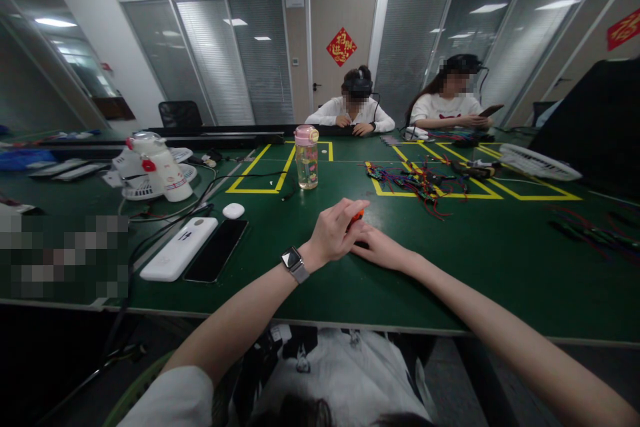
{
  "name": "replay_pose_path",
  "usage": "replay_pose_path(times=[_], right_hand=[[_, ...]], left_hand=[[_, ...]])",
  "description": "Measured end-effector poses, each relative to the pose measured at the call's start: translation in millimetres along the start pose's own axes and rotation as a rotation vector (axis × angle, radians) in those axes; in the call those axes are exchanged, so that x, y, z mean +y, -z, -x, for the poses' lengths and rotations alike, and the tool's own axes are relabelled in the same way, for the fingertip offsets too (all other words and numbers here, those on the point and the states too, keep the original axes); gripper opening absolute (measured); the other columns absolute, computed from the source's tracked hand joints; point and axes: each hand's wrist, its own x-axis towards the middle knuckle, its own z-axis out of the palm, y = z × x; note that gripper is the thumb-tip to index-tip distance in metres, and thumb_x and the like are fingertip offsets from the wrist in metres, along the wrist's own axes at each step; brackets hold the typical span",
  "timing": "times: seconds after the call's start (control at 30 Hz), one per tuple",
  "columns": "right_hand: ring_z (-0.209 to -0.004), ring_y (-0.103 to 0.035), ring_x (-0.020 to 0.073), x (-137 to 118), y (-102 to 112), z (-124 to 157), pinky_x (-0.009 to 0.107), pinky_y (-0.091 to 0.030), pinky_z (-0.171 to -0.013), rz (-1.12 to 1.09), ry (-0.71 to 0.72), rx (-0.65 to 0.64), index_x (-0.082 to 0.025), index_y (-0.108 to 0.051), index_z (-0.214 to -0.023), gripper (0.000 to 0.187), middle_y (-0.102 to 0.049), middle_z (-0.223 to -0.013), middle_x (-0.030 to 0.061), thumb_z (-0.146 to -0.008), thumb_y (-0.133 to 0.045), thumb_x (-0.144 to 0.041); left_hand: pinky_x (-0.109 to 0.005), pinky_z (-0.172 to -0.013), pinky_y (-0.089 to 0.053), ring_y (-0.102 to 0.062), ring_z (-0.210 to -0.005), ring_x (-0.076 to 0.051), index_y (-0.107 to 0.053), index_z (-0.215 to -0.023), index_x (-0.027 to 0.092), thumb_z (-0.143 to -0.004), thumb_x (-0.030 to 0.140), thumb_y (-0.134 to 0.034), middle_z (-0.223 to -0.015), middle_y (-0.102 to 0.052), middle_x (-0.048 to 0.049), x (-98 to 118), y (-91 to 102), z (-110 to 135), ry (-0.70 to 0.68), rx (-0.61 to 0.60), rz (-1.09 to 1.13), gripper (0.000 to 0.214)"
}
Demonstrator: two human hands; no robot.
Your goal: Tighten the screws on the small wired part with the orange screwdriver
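Close together over the middle of the green table, both my hands meet around a small orange thing [357,216]. Its kind is mostly hidden by fingers. My left hand [330,230], with a watch on the wrist, curls its fingers over it from the left and above. From the right, my right hand [380,247] rests low at the tabletop, its fingers closed in against the same orange thing and partly covered by the left hand. A pink-lidded bottle [307,163] stands upright just beyond my hands.
A white power bank [180,248], a black phone [217,251] and a small white case [233,211] lie to the left. A white kettle [167,170] stands behind them. Tangled wires [420,177] lie at the right. Two people sit across the table [320,303].
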Motion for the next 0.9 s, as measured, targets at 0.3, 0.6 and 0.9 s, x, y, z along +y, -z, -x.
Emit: replay_pose_path(times=[0.3, 0.6, 0.9], right_hand=[[-0.1, -0.061, 0.0232, 2.8, -2.2, 0.5, 0.041, -0.049, -0.09, 0.024, 0.006, 0.009, -0.018, -0.068, -0.104, 0.02, -0.067, -0.107, 0.01, -0.092, -0.055, -0.026], [-0.102, -0.061, 0.0238, 0.1, -0.3, 0.1, 0.041, -0.049, -0.09, -0.007, 0.008, 0.013, -0.018, -0.068, -0.104, 0.02, -0.067, -0.108, 0.0103, -0.092, -0.054, -0.026], [-0.1, -0.061, 0.024, 1.5, -1.1, 0.7, 0.041, -0.049, -0.09, -0.005, -0.004, 0.011, -0.018, -0.068, -0.103, 0.019, -0.067, -0.105, 0.0099, -0.091, -0.055, -0.026]], left_hand=[[-0.028, -0.071, -0.048, -0.056, -0.08, -0.016, -0.041, -0.127, 0.016, -0.095, 0.023, -0.038, -0.093, -0.058, -0.006, 0.0, -1.1, -0.4, -0.018, 0.009, -0.003, 0.033], [-0.028, -0.07, -0.048, -0.056, -0.078, -0.015, -0.04, -0.128, 0.017, -0.095, 0.022, -0.039, -0.095, -0.06, -0.0065, 1.0, -1.0, -0.8, -0.016, 0.008, 0.01, 0.033], [-0.028, -0.068, -0.047, -0.055, -0.076, -0.015, -0.039, -0.129, 0.018, -0.095, 0.023, -0.039, -0.094, -0.06, -0.0055, 1.3, -1.5, -0.6, -0.024, -0.006, 0.011, 0.035]])
